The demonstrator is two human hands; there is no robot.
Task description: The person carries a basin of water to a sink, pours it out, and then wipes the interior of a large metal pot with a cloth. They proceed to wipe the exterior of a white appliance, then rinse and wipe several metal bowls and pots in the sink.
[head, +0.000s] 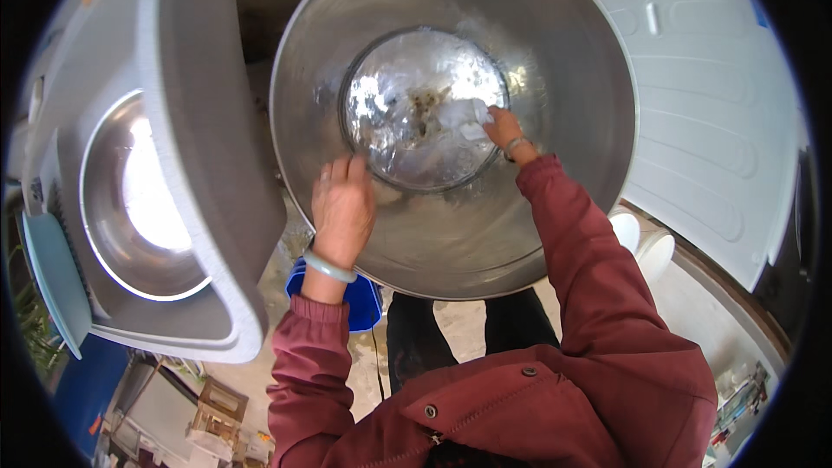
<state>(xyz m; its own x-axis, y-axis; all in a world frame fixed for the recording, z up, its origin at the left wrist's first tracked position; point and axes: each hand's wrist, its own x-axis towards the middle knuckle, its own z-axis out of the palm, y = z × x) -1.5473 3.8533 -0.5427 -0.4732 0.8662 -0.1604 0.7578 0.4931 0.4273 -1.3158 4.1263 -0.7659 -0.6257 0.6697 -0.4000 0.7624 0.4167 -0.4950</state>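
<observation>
A large, deep stainless steel vessel (448, 240) with a round rim stands in front of me. On its shiny round bottom are brownish specks (426, 107). My right hand (504, 129), with a metal band at the wrist, reaches inside and grips a crumpled white cloth-like piece (463, 116) over the bottom. Whether it is cloth or thin plastic is hard to tell. My left hand (343, 205), wearing a pale bangle, hangs over the vessel's near left part. Its fingertips are blurred, and nothing shows in it; contact with the wall cannot be made out.
At left, a grey sink (195, 143) holds a shiny metal bowl (97, 208). Under the vessel's near left rim sits a blue bucket (365, 305). White ridged panels (695, 110) stand at right, above white round containers (653, 253). Wooden items (218, 409) lie at lower left.
</observation>
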